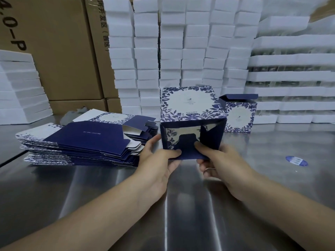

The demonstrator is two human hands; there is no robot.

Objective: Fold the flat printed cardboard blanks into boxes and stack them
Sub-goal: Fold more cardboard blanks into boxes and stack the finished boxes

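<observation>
A blue-and-white floral printed box (pixel 190 105) is held on its side above the steel table, its open end facing me with dark blue flaps partly folded in. My left hand (pixel 157 160) grips its lower left edge, thumb pressing on a flap. My right hand (pixel 217 162) grips the lower right edge, thumb on the same dark flap. A stack of flat printed blanks (pixel 85 144) lies to the left. One finished box (pixel 239 115) stands upright behind on the right, its lid flap raised.
The steel table (pixel 181 205) is shiny. Tall stacks of white foam blocks (pixel 181 51) line the back. Brown cartons (pixel 59 51) stand at the back left, more foam trays (pixel 20 87) at far left. A round blue sticker (pixel 296 160) lies on the right.
</observation>
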